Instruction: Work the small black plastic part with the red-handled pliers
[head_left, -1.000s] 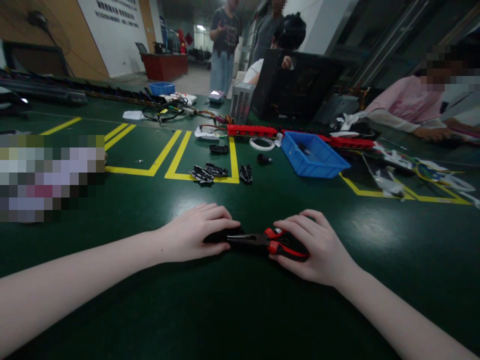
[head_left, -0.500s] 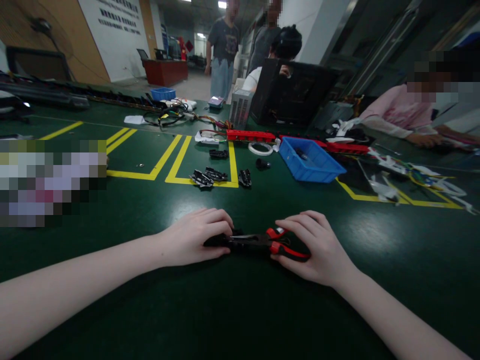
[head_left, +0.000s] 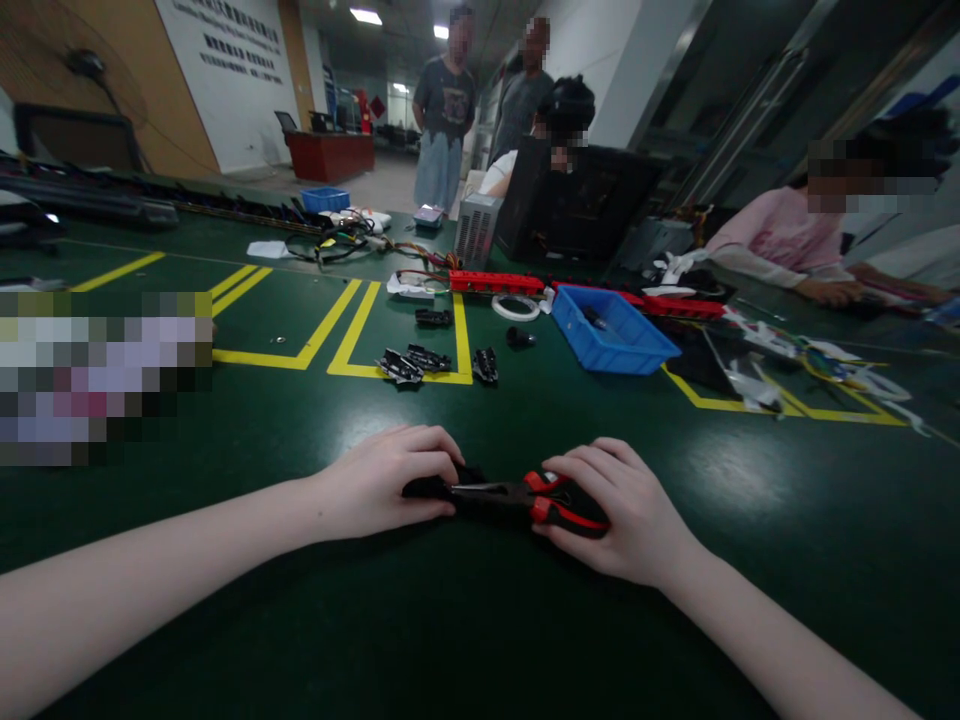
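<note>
Red-and-black needle-nose pliers (head_left: 551, 508) lie in the grip of my right hand (head_left: 611, 510), which is closed around both handles. Their metal jaws point left and reach a dark part (head_left: 427, 487) pinched in my left hand (head_left: 397, 475). That part is black against the dark green table, and my fingers cover much of it, so its kind cannot be made out. Whether the jaws clamp it or only touch it is unclear. Beyond my hands lie several small black plastic-and-metal pieces (head_left: 400, 366), some of them across the yellow tape lines.
A blue bin (head_left: 619, 345) stands beyond my right hand, with a black cylinder (head_left: 521, 337) and a white ring (head_left: 516, 306) left of it. Red strips (head_left: 495, 282), cables and a metal box (head_left: 474, 230) line the back. A co-worker in pink (head_left: 787, 230) sits at right.
The plier handles and my right hand have shifted slightly left, and the handles look a little closer together. My left hand keeps its hold. The whole view has tilted slightly.
</note>
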